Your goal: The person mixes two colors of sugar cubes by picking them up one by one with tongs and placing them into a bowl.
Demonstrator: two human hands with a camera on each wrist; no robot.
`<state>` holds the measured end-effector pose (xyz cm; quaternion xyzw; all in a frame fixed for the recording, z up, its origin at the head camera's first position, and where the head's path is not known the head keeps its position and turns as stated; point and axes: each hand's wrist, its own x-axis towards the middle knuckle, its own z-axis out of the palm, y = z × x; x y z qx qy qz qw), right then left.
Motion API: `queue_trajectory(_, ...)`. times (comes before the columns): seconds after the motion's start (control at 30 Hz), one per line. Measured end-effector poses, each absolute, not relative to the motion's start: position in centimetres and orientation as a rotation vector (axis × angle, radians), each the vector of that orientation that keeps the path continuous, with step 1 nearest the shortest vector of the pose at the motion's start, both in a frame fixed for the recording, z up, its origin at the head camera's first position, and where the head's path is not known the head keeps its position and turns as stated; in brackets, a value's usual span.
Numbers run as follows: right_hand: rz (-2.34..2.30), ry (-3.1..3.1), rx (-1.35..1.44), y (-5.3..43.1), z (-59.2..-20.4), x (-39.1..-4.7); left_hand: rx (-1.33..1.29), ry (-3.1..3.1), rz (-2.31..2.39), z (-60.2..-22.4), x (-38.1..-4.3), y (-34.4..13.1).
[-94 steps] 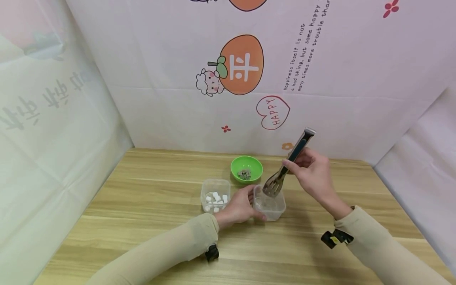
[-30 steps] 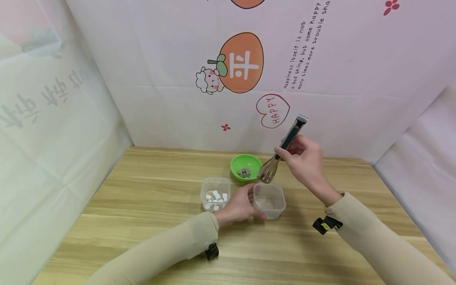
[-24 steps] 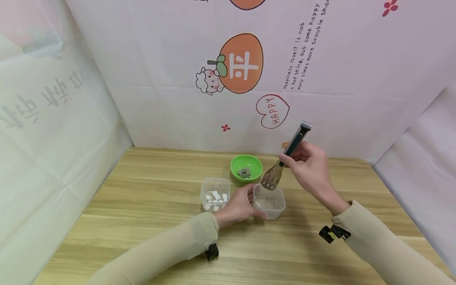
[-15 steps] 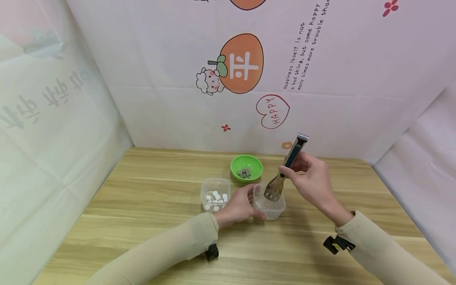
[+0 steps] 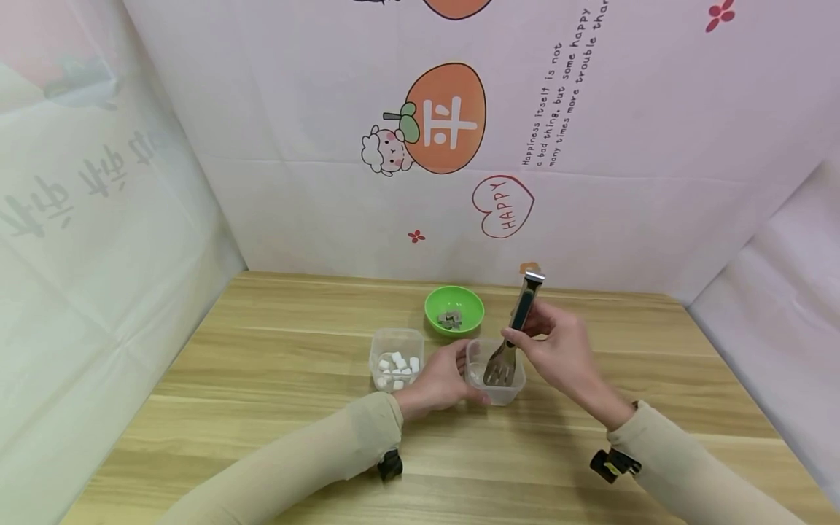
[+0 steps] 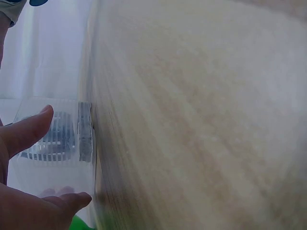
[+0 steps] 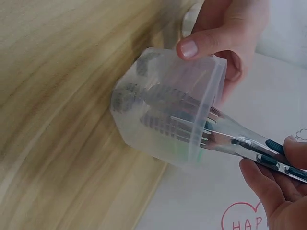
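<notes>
My left hand (image 5: 441,379) grips the side of a clear plastic container (image 5: 510,396), thumb toward the near side. In my right hand (image 5: 559,348) is a pair of metal tongs (image 5: 524,306) with dark handle inlays, pinched at the handles and tilted down. Their slotted tips are inside the container, low toward its bottom. The right wrist view shows small greyish pieces (image 7: 125,98) at the container's base, by the tongs' tips. In the left wrist view, the slotted head (image 6: 56,139) shows through the container wall.
Just behind stands a green bowl (image 5: 455,295) holding several grey-brown pieces (image 5: 450,319). Left of my left hand is a second clear container (image 5: 398,337) with several small white blocks (image 5: 397,360). A printed white cloth (image 5: 315,204) rises at the wooden table's (image 5: 275,364) back edge.
The tongs have gone from beside the green bowl, over the container's rim, down into the container. My left hand and the container have stayed in place.
</notes>
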<state>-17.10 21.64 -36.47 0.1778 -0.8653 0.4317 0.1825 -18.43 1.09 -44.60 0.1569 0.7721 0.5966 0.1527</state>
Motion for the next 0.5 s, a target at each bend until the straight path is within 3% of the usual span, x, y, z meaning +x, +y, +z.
queue_trajectory(0.5, 1.257, -2.523, 0.438, 21.49, -36.37, -17.43, 0.442, 2.219, 1.707, -44.61, -18.43, 1.15)
